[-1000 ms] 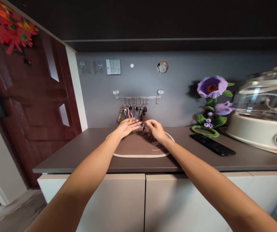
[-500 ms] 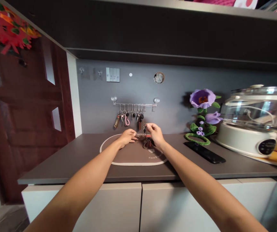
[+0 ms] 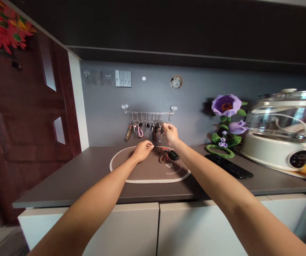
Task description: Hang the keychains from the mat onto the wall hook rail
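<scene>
My right hand [image 3: 171, 134] pinches a bunch of keys [image 3: 161, 130] by its ring, at the right part of the hook rail [image 3: 149, 113] on the wall. Whether the ring sits on a hook cannot be made out. Several key sets hang to its left, among them one with a pink loop [image 3: 140, 132] and one with a brown strap [image 3: 128, 133]. Low over the mat [image 3: 139, 174], my left hand [image 3: 143, 150] has its fingers pressed together; anything between them is hidden. A dark key fob [image 3: 173, 155] and a reddish-brown key holder [image 3: 163, 155] lie on the mat below my right hand.
Right of the mat lie a black phone [image 3: 230, 166] and a purple crochet flower [image 3: 227, 106] on a green base. Farther right stands a white appliance with a clear body [image 3: 278, 142]. A dark shelf [image 3: 153, 28] overhangs the counter [image 3: 62, 170].
My right hand has lifted the keys from just above the mat to the hook rail. My left hand has drawn its fingers together. The key fob on the mat is now uncovered.
</scene>
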